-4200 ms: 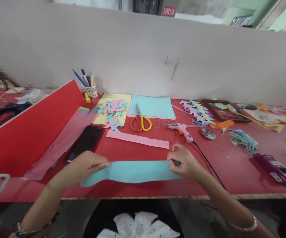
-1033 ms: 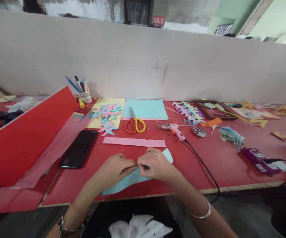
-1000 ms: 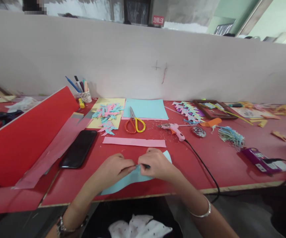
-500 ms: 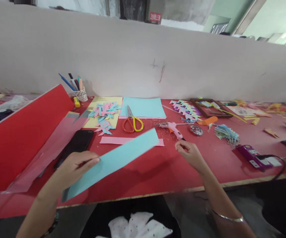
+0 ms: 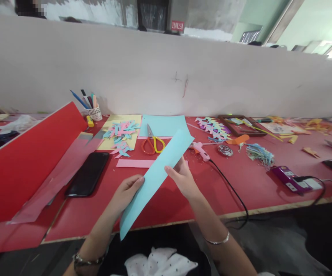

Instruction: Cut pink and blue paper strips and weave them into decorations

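Note:
A light blue paper strip (image 5: 154, 180) is held at a slant above the red table. My left hand (image 5: 128, 191) pinches its left edge, thumb on top. On the opposite edge, my right hand (image 5: 183, 178) grips the strip with the thumb in front and the fingers behind it, partly hidden. Beneath the strip lies a pink paper strip (image 5: 134, 163), partly covered. Just beyond are scissors (image 5: 153, 142) with one red and one yellow handle. A pink glue gun (image 5: 201, 151) rests to the right of the strip's upper end.
A black phone (image 5: 87, 174) lies left, beside a leaning red board (image 5: 30, 161). Cut paper pieces (image 5: 121, 132) sit on yellow paper, near blue sheets (image 5: 163, 124) and a pen cup (image 5: 94, 112). Rightward are a round tin (image 5: 225, 150), a brown tray (image 5: 258, 132) and a purple power strip (image 5: 291, 179).
My right hand has moved left from near the glue gun and taken hold of the blue strip. My left hand has shifted right, and the strip now slants more steeply.

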Demonstrator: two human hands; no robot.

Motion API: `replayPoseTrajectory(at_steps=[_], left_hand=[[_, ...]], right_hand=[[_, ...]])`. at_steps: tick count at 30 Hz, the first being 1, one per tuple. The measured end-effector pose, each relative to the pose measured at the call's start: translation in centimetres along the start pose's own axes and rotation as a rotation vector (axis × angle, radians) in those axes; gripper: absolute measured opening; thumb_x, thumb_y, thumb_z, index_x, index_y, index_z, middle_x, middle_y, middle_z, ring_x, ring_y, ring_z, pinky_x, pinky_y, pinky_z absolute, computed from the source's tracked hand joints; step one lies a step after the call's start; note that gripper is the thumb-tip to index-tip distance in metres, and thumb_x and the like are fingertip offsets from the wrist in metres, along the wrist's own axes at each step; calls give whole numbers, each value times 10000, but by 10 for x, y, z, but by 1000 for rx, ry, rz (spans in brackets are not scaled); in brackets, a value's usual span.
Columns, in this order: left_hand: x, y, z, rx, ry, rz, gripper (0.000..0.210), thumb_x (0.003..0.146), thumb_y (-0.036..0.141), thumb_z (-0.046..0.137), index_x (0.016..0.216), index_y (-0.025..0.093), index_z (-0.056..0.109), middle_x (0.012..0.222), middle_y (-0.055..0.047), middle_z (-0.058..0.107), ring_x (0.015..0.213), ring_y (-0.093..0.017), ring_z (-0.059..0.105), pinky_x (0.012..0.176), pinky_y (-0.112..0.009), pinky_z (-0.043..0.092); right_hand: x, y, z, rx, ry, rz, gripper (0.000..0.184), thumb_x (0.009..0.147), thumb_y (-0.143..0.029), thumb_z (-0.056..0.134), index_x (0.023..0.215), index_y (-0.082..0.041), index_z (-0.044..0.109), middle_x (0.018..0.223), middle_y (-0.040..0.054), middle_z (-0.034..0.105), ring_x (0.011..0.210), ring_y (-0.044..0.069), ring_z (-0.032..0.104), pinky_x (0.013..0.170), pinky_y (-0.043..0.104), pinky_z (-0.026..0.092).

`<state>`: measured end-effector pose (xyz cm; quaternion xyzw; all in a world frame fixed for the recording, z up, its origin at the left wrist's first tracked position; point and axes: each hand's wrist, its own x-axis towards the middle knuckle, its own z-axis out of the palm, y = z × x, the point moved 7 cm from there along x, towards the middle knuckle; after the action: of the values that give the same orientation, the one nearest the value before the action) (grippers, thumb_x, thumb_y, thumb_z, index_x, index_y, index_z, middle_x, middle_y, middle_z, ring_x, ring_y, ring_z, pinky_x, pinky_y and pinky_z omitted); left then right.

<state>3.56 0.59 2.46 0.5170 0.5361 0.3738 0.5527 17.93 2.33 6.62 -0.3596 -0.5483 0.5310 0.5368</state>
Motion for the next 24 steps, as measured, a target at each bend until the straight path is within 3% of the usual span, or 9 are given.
replayPoseTrajectory(at_steps=[6,9,12,14,17,21,24], left_hand=[[6,-1,20,-199,-27,-12,461,554,621,579,603,171,494,450,85,339,414,-60,267,401,-192,216],[10,-2,33,-279,-37,10,443,590,606,565,579,172,480,429,80,346,399,-62,289,395,-203,233],[14,1,39,-301,-26,56,381,621,552,564,627,173,527,511,40,469,496,-94,433,476,-219,351],[14,4,35,-296,31,98,321,624,485,589,731,184,563,686,6,571,682,-127,529,614,-235,420],[13,14,19,-285,167,191,323,645,431,575,878,209,551,897,-13,591,881,-155,536,736,-261,436],[11,30,7,-313,168,292,365,619,447,595,875,195,525,853,-14,604,823,-166,561,723,-292,458],[9,36,3,-298,171,285,359,558,436,663,768,173,538,743,-11,621,759,-176,580,709,-303,462]], right_hand=[[6,-11,26,14,-267,-77,505,633,-604,567,878,-263,285,959,34,532,730,142,513,662,309,458],[11,-11,34,-51,-259,-58,420,701,-572,509,816,-258,255,841,5,512,610,114,456,546,262,419],[13,-11,34,-101,-192,-81,338,745,-517,465,820,-253,268,715,-30,418,536,98,376,468,228,351],[11,-13,29,-173,-131,-138,289,766,-491,423,835,-243,291,676,-40,353,535,99,347,478,231,339],[5,-13,22,-413,-73,-159,256,778,-445,410,874,-221,332,668,-40,338,552,106,351,510,245,333],[-6,-14,20,-849,-75,-160,277,735,-383,522,891,-198,386,787,9,452,650,135,439,582,270,349],[-14,-16,26,-958,-163,-181,280,745,-380,524,922,-194,409,873,44,493,747,166,481,637,291,374]])
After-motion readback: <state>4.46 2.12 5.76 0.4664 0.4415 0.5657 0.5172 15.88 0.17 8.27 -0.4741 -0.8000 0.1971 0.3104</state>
